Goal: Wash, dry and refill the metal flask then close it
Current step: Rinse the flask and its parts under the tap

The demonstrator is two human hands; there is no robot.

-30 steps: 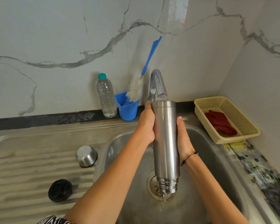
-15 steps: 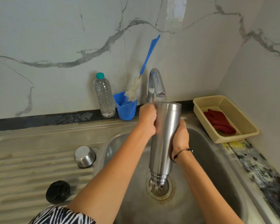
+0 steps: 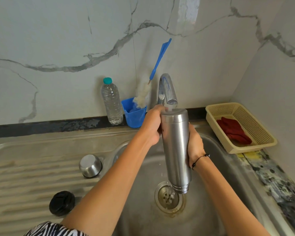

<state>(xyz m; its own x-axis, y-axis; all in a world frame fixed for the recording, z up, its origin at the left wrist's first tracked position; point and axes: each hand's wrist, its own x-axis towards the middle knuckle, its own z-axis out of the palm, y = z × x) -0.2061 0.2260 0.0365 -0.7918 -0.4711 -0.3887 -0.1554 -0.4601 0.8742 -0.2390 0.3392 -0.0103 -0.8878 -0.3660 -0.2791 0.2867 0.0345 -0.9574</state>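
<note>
Your left hand (image 3: 152, 124) and right hand (image 3: 194, 145) both grasp the smooth cylindrical steel flask (image 3: 175, 147), mouth down over the sink (image 3: 220, 150). The perforated plastic basket (image 3: 262, 133) holds a red cloth (image 3: 232, 130).

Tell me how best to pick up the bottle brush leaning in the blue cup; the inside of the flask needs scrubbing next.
Grip the bottle brush by its flat blue handle, coming from above and the right. The handle sticks up clear of the blue cup and leans right, while the bristle end sits down in the cup, close to the tap.
</note>
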